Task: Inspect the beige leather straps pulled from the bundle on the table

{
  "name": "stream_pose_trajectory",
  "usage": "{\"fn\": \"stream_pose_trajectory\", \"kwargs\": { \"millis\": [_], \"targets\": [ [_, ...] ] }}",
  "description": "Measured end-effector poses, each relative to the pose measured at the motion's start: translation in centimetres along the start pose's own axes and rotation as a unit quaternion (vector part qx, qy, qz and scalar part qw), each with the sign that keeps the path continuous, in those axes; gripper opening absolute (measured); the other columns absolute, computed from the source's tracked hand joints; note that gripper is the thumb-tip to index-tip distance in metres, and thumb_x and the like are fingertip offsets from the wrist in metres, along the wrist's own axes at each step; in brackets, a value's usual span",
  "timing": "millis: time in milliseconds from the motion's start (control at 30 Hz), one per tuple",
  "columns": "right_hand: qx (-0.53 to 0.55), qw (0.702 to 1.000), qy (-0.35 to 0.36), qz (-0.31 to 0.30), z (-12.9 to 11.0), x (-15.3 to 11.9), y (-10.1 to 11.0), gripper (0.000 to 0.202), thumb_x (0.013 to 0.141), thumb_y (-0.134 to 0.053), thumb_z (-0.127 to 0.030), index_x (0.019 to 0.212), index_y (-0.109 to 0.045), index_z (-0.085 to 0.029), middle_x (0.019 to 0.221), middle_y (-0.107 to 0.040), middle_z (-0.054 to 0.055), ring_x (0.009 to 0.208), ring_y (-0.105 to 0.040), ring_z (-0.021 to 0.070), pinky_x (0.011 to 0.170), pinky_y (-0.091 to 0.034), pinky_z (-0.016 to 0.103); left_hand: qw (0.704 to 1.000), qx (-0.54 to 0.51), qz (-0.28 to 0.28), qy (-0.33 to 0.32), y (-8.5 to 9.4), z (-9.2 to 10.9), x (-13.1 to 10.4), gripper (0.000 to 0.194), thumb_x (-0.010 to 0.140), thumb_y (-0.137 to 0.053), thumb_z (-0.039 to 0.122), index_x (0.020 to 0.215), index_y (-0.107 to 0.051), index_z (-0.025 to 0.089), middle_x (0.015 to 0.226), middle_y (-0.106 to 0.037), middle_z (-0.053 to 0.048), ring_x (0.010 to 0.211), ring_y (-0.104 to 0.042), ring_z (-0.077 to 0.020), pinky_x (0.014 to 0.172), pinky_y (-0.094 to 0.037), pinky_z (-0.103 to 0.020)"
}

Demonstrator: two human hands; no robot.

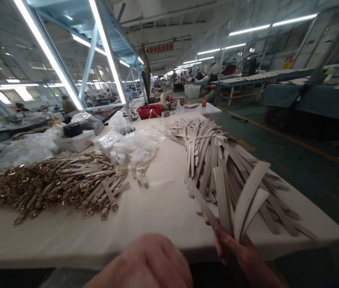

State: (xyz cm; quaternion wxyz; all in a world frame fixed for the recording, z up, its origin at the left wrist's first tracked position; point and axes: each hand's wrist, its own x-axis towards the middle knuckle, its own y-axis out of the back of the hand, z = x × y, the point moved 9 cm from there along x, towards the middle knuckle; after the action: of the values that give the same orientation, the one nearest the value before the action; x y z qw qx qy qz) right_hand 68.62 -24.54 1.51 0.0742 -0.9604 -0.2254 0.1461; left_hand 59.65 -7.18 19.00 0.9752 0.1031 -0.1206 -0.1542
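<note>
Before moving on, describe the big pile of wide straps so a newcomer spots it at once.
On the pale table, look right, just beyond the right hand. The pile of wide straps lies there; unlike the gold-glinting strap heap at left, it shows no metal.

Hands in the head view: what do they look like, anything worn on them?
Both the left hand and the right hand are bare, without gloves. No sleeve or cuff shows at either wrist. The left one is blurred.
</note>
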Motion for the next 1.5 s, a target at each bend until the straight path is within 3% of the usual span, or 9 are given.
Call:
{"fn": "stream_pose_trajectory", "kwargs": {
  "millis": [100, 167, 233, 367, 633, 933, 1167, 1367, 1500],
  "targets": [
    [0.05, 0.999, -0.015, 0.012, -0.4, 0.1, 0.8, 0.051, 0.076, -0.07, -0.062, 0.099, -0.067, -0.017, 0.061, -0.056, -0.001, 0.049, -0.049, 0.0125, 0.047, -0.038, 0.025, 0.979, 0.176, 0.104, -0.006, 4.3, -2.6, 5.2, 0.018, 0.083, -0.067, 0.044, 0.081, -0.076, 0.028, 0.077, -0.073, -0.006, 0.076, -0.068, -0.0243, 0.076, -0.051, -0.035],
    [0.092, 0.995, -0.024, 0.01, -0.4, 0.0, 1.0, 0.048, 0.074, -0.073, -0.059, 0.094, -0.068, -0.016, 0.064, -0.057, 0.0, 0.051, -0.05, 0.0121, 0.048, -0.038, 0.025, 0.915, 0.353, 0.195, 0.032, 8.2, -6.3, 8.2, 0.02, 0.082, -0.068, 0.028, 0.101, -0.074, 0.024, 0.103, -0.073, -0.01, 0.103, -0.064, -0.0289, 0.094, -0.044, -0.041],
    [0.135, 0.99, -0.034, 0.01, -0.4, 0.0, 1.0, 0.045, 0.072, -0.077, -0.055, 0.092, -0.068, -0.016, 0.064, -0.055, -0.001, 0.051, -0.048, 0.0109, 0.048, -0.038, 0.025, 0.84, 0.493, 0.188, 0.124, 10.9, -11.8, 10.2, 0.037, 0.075, -0.069, 0.018, 0.113, -0.069, 0.021, 0.112, -0.07, -0.013, 0.112, -0.06, -0.032, 0.098, -0.04, -0.044],
    [0.207, 0.977, -0.041, 0.012, -0.2, 0.2, 0.8, 0.042, 0.067, -0.082, -0.051, 0.086, -0.067, -0.017, 0.059, -0.048, -0.004, 0.047, -0.039, 0.0085, 0.045, -0.031, 0.023, 0.825, 0.514, 0.18, 0.154, 13.4, -17.4, 10.2, 0.019, 0.079, -0.06, 0.012, 0.09, -0.074, 0.019, 0.087, -0.073, -0.012, 0.09, -0.066, -0.0294, 0.092, -0.043, -0.043],
    [0.201, 0.978, -0.052, -0.004, -0.6, 1.7, -1.1, 0.042, 0.066, -0.081, -0.047, 0.087, -0.067, -0.014, 0.056, -0.046, -0.005, 0.048, -0.036, 0.0077, 0.047, -0.028, 0.022, 0.871, 0.426, 0.212, -0.121, 7.3, -10.9, 4.3, 0.019, 0.091, -0.056, 0.024, 0.088, -0.075, 0.027, 0.107, -0.073, -0.005, 0.108, -0.063, -0.0226, 0.108, -0.037, -0.045],
    [0.04, 0.984, -0.053, -0.167, -0.8, 3.1, -8.4, 0.041, 0.078, -0.07, -0.053, 0.083, -0.064, -0.014, 0.051, -0.042, -0.008, 0.044, -0.031, 0.0063, 0.045, -0.025, 0.023, 0.87, 0.41, 0.229, -0.148, 3.3, -9.7, 0.3, 0.021, 0.089, -0.06, 0.024, 0.082, -0.078, 0.034, 0.111, -0.071, -0.004, 0.117, -0.057, -0.0255, 0.103, -0.044, -0.047],
    [-0.077, 0.988, 0.027, -0.129, -1.4, 2.6, -9.2, 0.031, 0.079, -0.066, -0.042, 0.065, -0.052, -0.018, 0.051, -0.04, -0.008, 0.045, -0.034, 0.0071, 0.045, -0.026, 0.022, 0.892, 0.264, 0.364, 0.051, 4.7, -12.0, -3.3, 0.017, 0.084, -0.064, 0.036, 0.089, -0.073, 0.022, 0.094, -0.074, -0.007, 0.09, -0.065, -0.0242, 0.084, -0.051, -0.037],
    [-0.169, 0.974, 0.071, -0.131, -2.1, 2.8, -9.3, 0.029, 0.081, -0.061, -0.041, 0.065, -0.056, -0.017, 0.052, -0.044, -0.006, 0.048, -0.039, 0.0084, 0.048, -0.032, 0.022, 0.953, -0.023, 0.194, 0.231, -0.9, -15.1, -3.2, 0.025, 0.073, -0.072, 0.041, 0.083, -0.078, 0.019, 0.079, -0.076, -0.004, 0.073, -0.064, -0.0212, 0.069, -0.049, -0.029],
    [-0.143, 0.981, 0.077, -0.11, -1.8, 2.6, -8.5, 0.039, 0.085, -0.06, -0.055, 0.085, -0.058, -0.016, 0.057, -0.05, -0.006, 0.048, -0.043, 0.0088, 0.048, -0.034, 0.022, 0.93, -0.139, 0.216, 0.263, -1.8, -16.4, -2.9, 0.027, 0.068, -0.078, 0.042, 0.071, -0.077, 0.015, 0.065, -0.07, -0.004, 0.062, -0.059, -0.0155, 0.062, -0.047, -0.025]
  ]
}}
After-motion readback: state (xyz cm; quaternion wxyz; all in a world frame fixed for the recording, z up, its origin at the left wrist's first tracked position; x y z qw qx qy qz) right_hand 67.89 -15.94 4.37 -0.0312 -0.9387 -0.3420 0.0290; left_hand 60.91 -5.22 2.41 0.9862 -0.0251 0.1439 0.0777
